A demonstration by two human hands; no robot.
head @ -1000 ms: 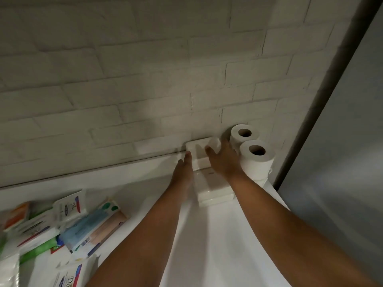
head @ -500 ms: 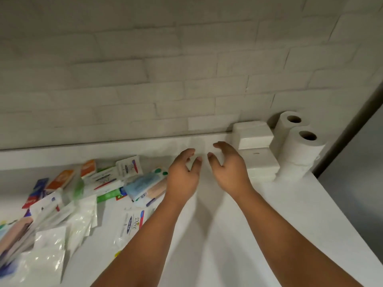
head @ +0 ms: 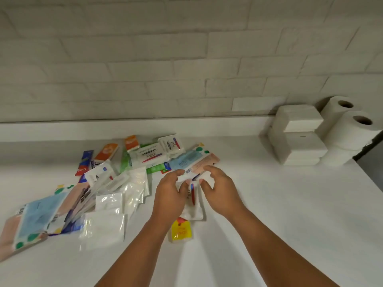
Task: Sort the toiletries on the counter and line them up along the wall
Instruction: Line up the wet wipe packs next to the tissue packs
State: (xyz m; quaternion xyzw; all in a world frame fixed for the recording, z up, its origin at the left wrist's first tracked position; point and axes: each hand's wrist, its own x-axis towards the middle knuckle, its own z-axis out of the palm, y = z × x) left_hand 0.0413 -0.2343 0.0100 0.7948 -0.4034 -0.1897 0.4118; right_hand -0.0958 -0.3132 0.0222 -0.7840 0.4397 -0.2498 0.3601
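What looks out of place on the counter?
The packets lie in an overlapping heap mid-counter at mixed angles, off the wall. The tissue stacks and rolls sit tidy by it, right. A yellow sachet and a soap packet lie apart nearer the front. No spill or damage visible.

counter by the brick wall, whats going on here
A person is sorting toiletries. Their left grip and right grip curl at the top of a white Dove packet on the counter; whether it's held is unclear. Tissue packs and toilet rolls are lined against the wall; a mixed pile lies unsorted at left.
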